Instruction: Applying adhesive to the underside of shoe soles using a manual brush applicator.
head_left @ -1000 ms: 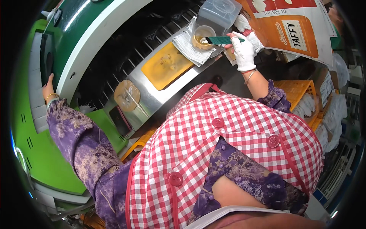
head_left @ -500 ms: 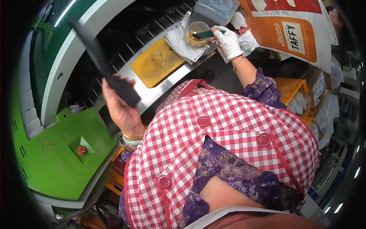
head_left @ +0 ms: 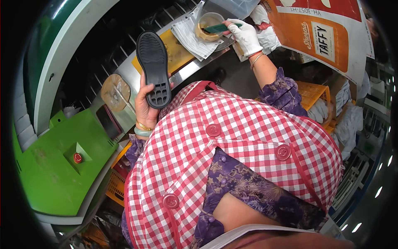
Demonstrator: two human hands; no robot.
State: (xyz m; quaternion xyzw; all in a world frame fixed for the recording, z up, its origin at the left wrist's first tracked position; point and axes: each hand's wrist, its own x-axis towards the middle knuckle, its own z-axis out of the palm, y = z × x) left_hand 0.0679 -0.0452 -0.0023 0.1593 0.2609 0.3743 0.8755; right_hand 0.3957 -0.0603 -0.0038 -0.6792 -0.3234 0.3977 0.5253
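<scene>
Left hand (head_left: 144, 104), grip wrapped round black shoe sole (head_left: 153, 62), upper left-centre, over table (head_left: 190, 69). Gloved right hand (head_left: 246, 38) pinches green-handled tool (head_left: 222, 28), tip in plastic cup (head_left: 208, 20), upper centre. Probably dipping step; next move calls for steady sole, controlled tool lift.

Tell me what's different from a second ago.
The bare left hand has moved rightward from the green machine, bringing along a long, black, rubber-looking shoe sole and turning its broad face into view. The white-gloved right hand still holds the flat green tool at the clear round plastic cup.
</scene>
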